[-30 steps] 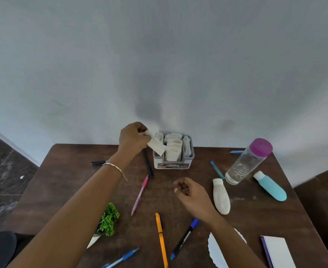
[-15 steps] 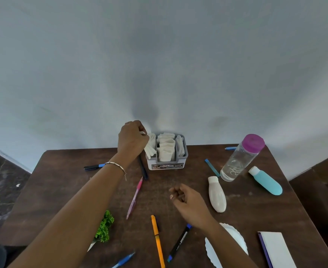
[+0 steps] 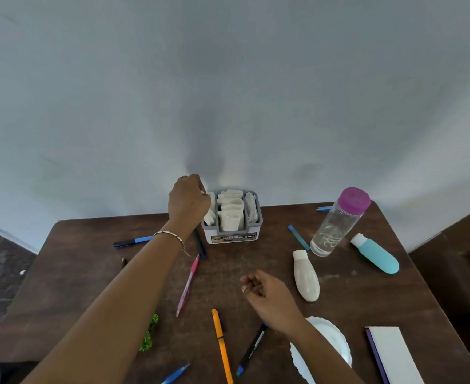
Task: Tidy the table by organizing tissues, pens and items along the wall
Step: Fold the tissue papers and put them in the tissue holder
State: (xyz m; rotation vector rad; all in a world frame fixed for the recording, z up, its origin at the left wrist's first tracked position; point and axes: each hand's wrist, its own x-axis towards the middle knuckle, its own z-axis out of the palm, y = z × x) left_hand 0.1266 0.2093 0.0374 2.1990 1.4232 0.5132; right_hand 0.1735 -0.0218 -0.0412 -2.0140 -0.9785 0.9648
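Observation:
A grey tissue holder (image 3: 252, 234) stands against the wall, filled with folded white tissues (image 3: 231, 214). My left hand (image 3: 188, 200) is at its left compartment, fingers pinched on a white tissue (image 3: 209, 214) that sits partly inside that slot. My right hand (image 3: 267, 292) hovers over the table's middle, fingers loosely curled and holding nothing. Pens lie scattered: a pink pen (image 3: 188, 284), an orange pen (image 3: 221, 342), a black marker (image 3: 252, 349), a dark pen (image 3: 200, 243) beside the holder, and a blue-black pen (image 3: 131, 241) at left.
A clear bottle with a purple lid (image 3: 339, 223), a teal bottle (image 3: 375, 257) and a white bottle (image 3: 306, 275) occupy the right side. A white plate (image 3: 336, 342), a notebook (image 3: 391, 356), a green sprig (image 3: 148, 333) and more blue pens (image 3: 299, 237) lie around the brown table (image 3: 84, 273).
My left hand has brought the tissue down from above the holder into its left compartment. My right hand has stayed near the middle of the table.

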